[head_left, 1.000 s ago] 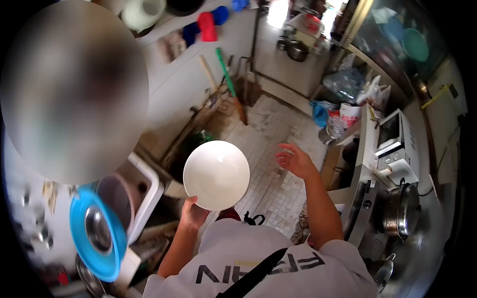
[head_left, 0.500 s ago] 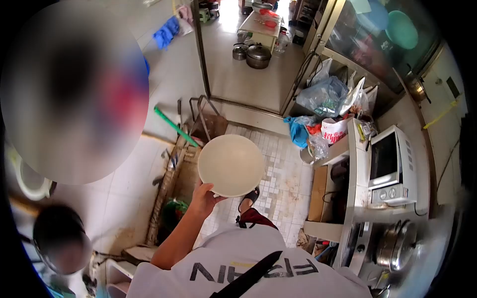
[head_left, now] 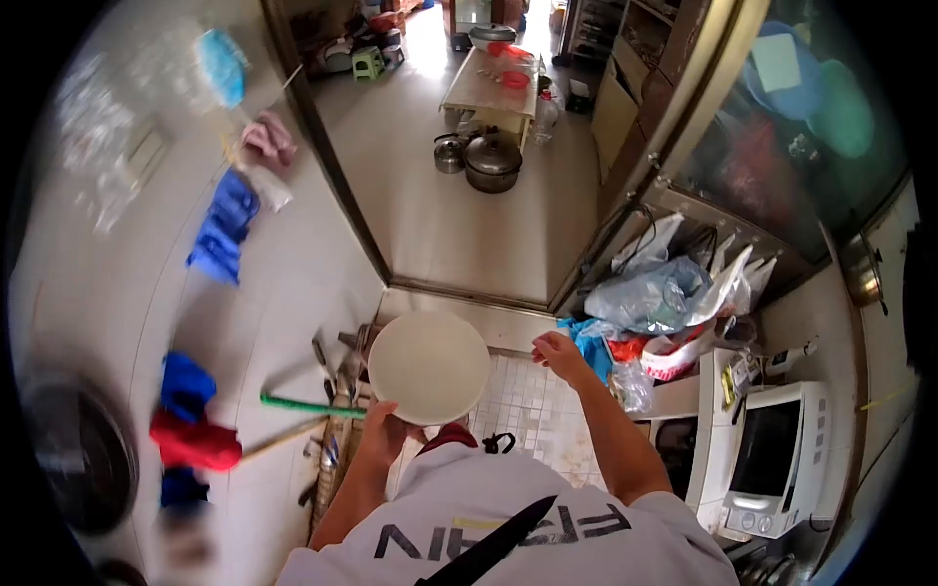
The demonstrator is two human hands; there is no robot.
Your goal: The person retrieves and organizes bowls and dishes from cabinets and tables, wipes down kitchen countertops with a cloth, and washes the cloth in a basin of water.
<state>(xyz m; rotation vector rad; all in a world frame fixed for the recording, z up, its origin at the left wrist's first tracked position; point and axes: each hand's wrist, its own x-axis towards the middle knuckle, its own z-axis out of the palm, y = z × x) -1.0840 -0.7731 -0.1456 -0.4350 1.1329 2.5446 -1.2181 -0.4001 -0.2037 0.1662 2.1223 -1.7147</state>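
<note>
- Left hand (head_left: pixel 385 433) — fingers gripping the round, off-white bowl (head_left: pixel 430 366), mouth upward, equally wide every way.
- Right hand (head_left: pixel 559 355) — apart, fingers bent; open or closed, cannot tell.

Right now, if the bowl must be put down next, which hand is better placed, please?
Probably the left hand: it holds the bowl by its near edge, while the right hand is apart from the bowl, not touching it.
</note>
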